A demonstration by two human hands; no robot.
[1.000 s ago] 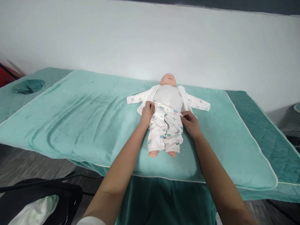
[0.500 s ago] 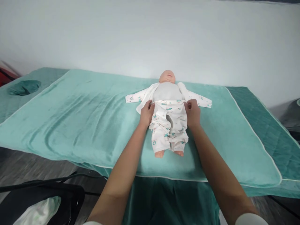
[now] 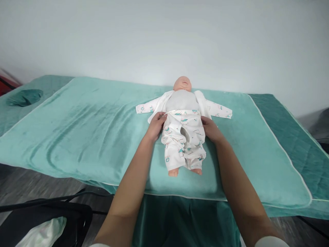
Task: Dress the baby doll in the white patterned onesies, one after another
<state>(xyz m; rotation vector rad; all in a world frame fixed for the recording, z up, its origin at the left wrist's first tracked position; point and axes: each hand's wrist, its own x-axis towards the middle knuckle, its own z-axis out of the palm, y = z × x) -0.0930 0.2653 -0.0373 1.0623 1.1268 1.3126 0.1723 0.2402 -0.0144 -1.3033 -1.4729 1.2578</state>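
Centrally on a teal-covered bed (image 3: 89,133), at the hub of the clock face, a doll (image 3: 183,99) lies on its back, head toward twelve o'clock, feet toward six. At seven to eight, far left, a pale cloth (image 3: 43,233) lies on what looks like a black chair (image 3: 77,211). One sleeve (image 3: 147,107) of the doll's open jacket stretches toward nine. Next comes the person's left hand (image 3: 156,125), fingers curled at the waistband's nine o'clock side; whether they pinch the cloth cannot be told. Printed white trousers (image 3: 194,132) cover the doll's legs, bunched in folds and gapping at the crotch. Apparently thin knit, they should prove light, limp and stretchy, more apt to twist or ruck than tear. The waistband's sides, at nine and three, seem the surest holds, taken together; the gapping edge looks the poorest. At three, the right hand (image 3: 211,129) bends against the trousers, its fingertips hidden behind the fabric, its grip unclear. Farther right, the other sleeve (image 3: 220,110) points between three and four.
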